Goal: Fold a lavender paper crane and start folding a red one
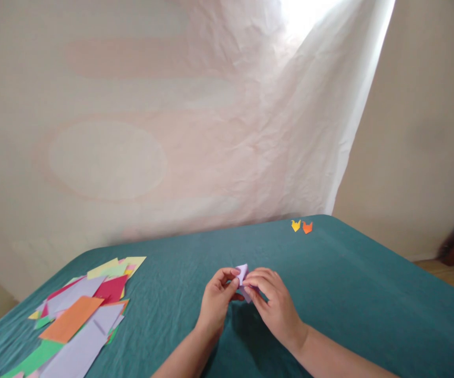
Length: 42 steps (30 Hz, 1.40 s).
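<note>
A small folded piece of lilac paper is held up between my two hands, just above the green tablecloth. My left hand pinches its left side between thumb and fingers. From the other side, my right hand grips the paper's right part, thumb and fingertips pressed together on it. Part of the folded paper is hidden behind my fingers.
Loose coloured paper sheets lie in an overlapping heap on the left of the green-covered table. At the far right edge sit a yellow folded paper figure and an orange one. Behind hangs a pale sheet.
</note>
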Tool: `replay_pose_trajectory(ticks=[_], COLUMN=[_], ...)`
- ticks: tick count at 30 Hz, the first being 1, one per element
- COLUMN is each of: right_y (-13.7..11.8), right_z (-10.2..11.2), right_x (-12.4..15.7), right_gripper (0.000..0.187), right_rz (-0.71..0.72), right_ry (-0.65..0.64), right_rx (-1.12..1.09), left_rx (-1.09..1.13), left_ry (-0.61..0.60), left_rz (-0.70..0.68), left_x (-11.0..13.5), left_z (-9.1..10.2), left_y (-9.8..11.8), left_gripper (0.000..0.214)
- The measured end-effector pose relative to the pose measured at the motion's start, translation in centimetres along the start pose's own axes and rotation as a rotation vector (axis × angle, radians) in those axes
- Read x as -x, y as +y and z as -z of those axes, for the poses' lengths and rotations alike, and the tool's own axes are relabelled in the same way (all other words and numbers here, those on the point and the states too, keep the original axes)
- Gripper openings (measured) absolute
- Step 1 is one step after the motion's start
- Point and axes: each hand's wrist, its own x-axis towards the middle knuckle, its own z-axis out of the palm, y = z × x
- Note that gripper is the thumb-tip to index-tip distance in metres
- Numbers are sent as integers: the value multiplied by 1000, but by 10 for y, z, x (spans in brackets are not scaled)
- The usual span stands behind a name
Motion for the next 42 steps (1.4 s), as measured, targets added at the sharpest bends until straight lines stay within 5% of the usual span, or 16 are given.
replay_pose_trajectory(ticks=[9, 16, 19, 26, 33, 42], right_y=[-3, 11, 17, 15, 16, 15], right_z=[4, -5, -9, -6, -5, -5], right_x=[-4, 2, 4, 0, 0, -2], right_gripper=[20, 8, 22, 9, 14, 11], right_rz=[-10, -159, -224, -229, -349, -452], right_ry=[-10, 43, 78, -52, -57, -66], right_rx=[-114, -131, -119, -183, -254, -262], left_rx=[54, 12, -45, -147, -403, -416], left_ry=[-122, -92, -94, -97, -61, -10], left_rz=[74, 66, 61, 24, -26, -28], left_x=[5, 1, 2, 4, 1, 3], left_z=[-5, 1, 1, 1, 5, 0], left_y=[12, 3, 3, 7, 3, 5], left_gripper=[38, 28, 24, 22, 22, 21])
